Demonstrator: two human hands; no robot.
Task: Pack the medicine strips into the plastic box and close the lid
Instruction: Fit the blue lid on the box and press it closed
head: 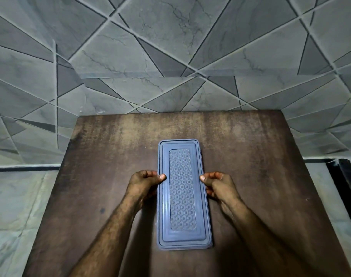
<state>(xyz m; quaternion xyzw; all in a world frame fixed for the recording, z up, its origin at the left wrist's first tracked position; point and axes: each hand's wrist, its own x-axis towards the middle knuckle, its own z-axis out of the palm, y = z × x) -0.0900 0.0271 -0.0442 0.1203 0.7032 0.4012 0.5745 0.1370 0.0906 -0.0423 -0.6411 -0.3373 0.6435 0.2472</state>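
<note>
A long blue-grey plastic box lies lengthwise in the middle of the brown table, with its patterned lid on top. My left hand grips the box's left long edge, thumb pressed on the lid's rim. On the opposite long edge my right hand holds the box the same way, thumb tip on the rim. No medicine strips are in sight; the lid hides the inside of the box.
The brown wooden table stands against a grey tiled wall. Tiled floor shows past the table's left and right edges, and a dark object stands at the far right.
</note>
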